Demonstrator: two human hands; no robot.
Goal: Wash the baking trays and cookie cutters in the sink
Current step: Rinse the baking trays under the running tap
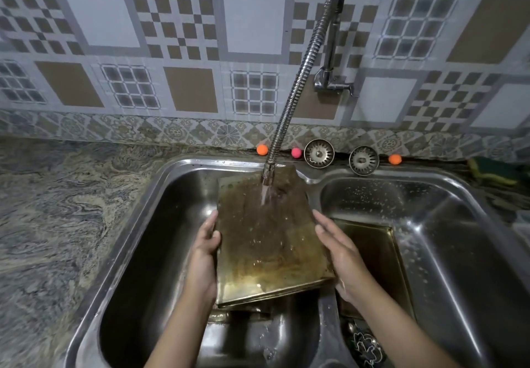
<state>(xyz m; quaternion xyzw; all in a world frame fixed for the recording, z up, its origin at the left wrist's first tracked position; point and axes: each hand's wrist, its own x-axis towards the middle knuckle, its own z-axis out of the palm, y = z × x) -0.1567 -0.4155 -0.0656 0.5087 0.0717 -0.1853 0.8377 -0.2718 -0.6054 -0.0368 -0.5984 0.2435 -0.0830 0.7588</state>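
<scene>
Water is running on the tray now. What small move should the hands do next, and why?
Probably tilt the baking tray so the stream runs down toward its near edge. The water from the faucet lands only on the far part, while brown residue covers the whole surface. The left hand grips the left edge and the right hand lies against the right edge, so both can tip it.

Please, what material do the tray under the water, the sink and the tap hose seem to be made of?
The baking tray looks like thin metal, with a dull brown-gold, stained finish and a wet sheen; which metal, I cannot tell. The sink looks like stainless steel: a silvery, brushed surface with soft reflections. The tap hose seems to be chromed, ribbed flexible metal, bright and shiny.
</scene>
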